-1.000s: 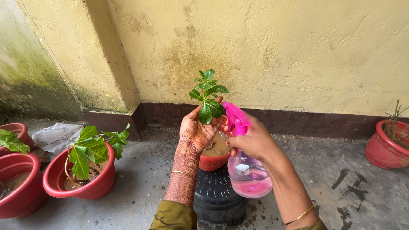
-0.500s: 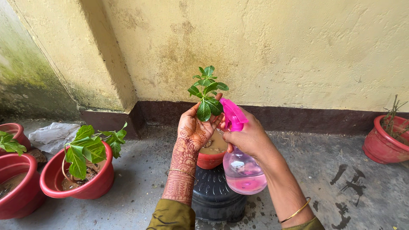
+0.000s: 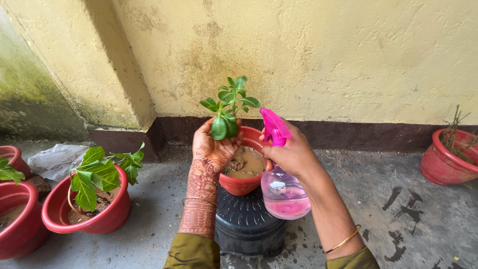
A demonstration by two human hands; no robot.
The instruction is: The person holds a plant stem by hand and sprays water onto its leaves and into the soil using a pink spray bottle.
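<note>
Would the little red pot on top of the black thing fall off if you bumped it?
It might. The small red pot sits high on a rounded black stand, so a sideways push could tip or slide it. It looks full of wet soil, so it is probably heavy for its size and steadier. Its thin plant would likely bend easily; the left hand cups its leaves.

Five red pots stand on the concrete floor: one (image 3: 244,174) on the single black stand (image 3: 249,224) at centre, one (image 3: 94,214) with a leafy plant to its left, two (image 3: 17,224) (image 3: 10,154) at the floor's left edge, one (image 3: 445,162) at the right edge. One pink spray bottle (image 3: 284,192), two hands (image 3: 211,149) (image 3: 294,157), one crumpled plastic sheet (image 3: 55,159).
</note>
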